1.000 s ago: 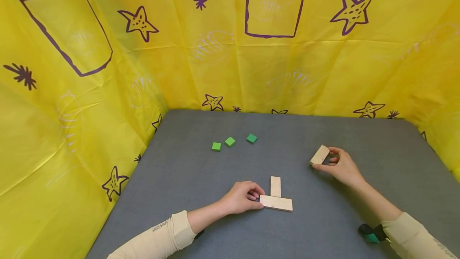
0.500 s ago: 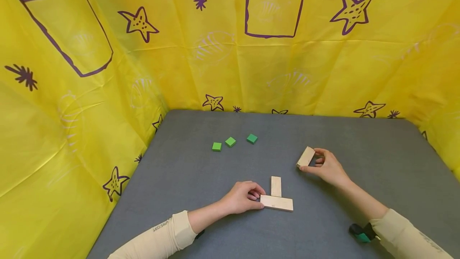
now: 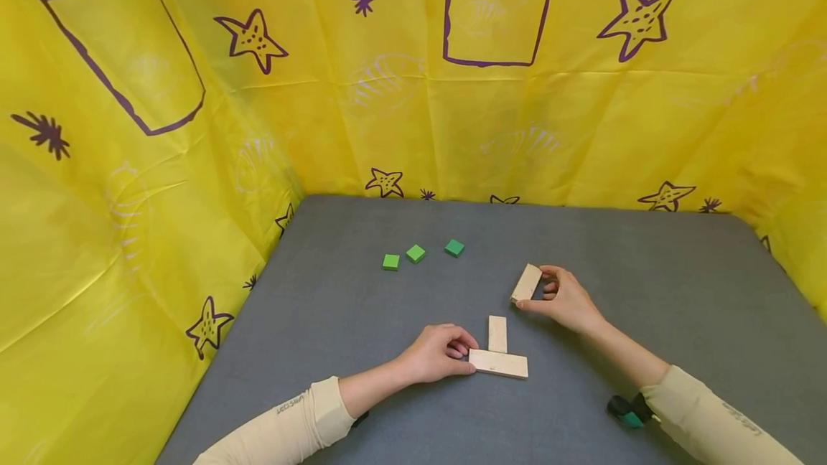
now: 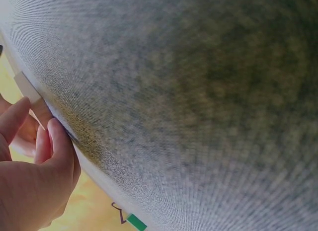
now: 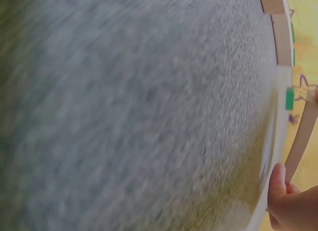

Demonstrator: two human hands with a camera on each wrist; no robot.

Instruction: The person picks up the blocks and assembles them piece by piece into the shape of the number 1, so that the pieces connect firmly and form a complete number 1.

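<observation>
Two plain wooden blocks lie on the grey table in a T shape: one block (image 3: 499, 363) runs crosswise, and a second block (image 3: 497, 334) points away from its far side. My left hand (image 3: 433, 354) pinches the left end of the crosswise block between thumb and fingers; the left wrist view shows these fingers (image 4: 59, 141) at its end. To the right and farther back, my right hand (image 3: 565, 300) grips a third wooden block (image 3: 526, 283), thumb on its near end and fingers at its far end. That block is tilted in the right wrist view.
Two light green square tiles, a left tile (image 3: 390, 262) and a right tile (image 3: 416, 253), lie toward the back of the table (image 3: 349, 321), with a darker green tile (image 3: 454, 248) beside them. Yellow cloth (image 3: 388, 120) with purple drawings hangs around the back and sides.
My right hand has moved left with its wooden block, closer to the T-shaped pair. The left hand and the two blocks on the table have stayed in place.
</observation>
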